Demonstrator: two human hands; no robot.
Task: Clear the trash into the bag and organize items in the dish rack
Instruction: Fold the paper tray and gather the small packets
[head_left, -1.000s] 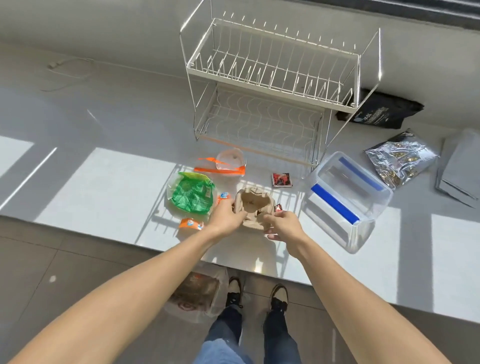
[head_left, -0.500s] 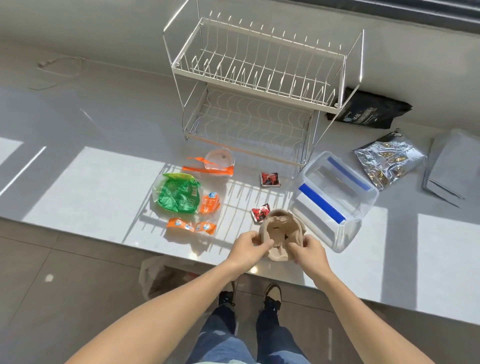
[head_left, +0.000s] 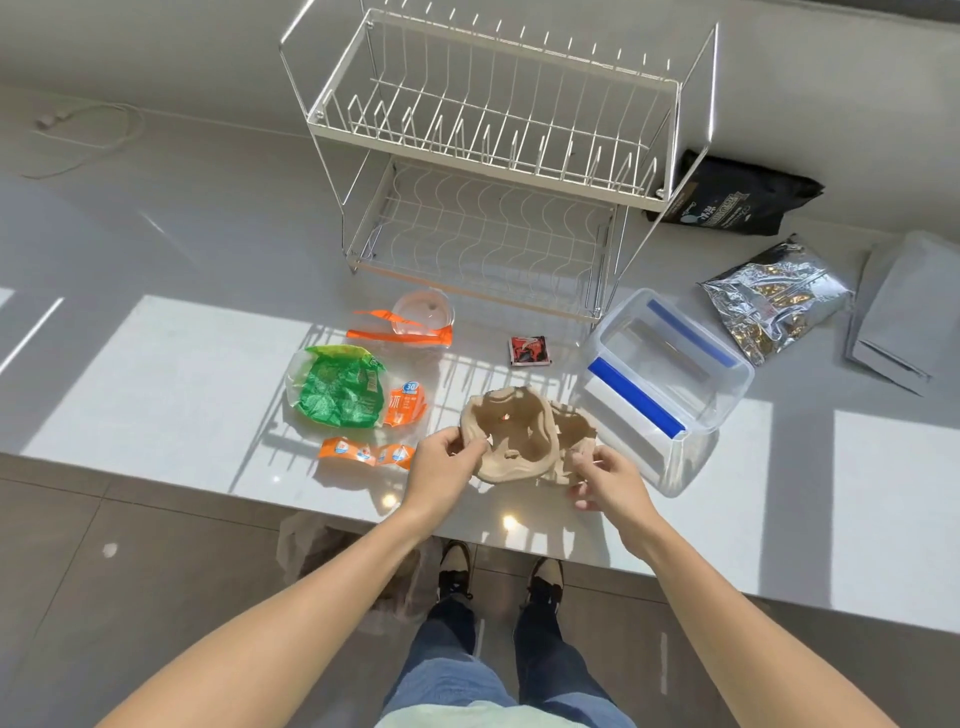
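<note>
Both hands are on the crumpled tan paper-pulp cup carrier (head_left: 511, 434), held just above the front edge of the white table (head_left: 156, 364): the left hand (head_left: 444, 467) has its grip pinched on the carrier's left rim, and the right hand (head_left: 605, 480) has its grip closed on the right side, fingers curled. Just left of it lie a green crinkled plastic wrapper (head_left: 340, 389) and orange torn wrappers (head_left: 366, 452); behind sits a small clear plastic cup (head_left: 423, 312). To the right rests a clear plastic box with blue clips (head_left: 670, 379). The white two-tier wire dish rack (head_left: 493, 156) stands empty at the back. Below the table edge, what looks like a translucent plastic bag (head_left: 311, 551) sits on the floor.
</note>
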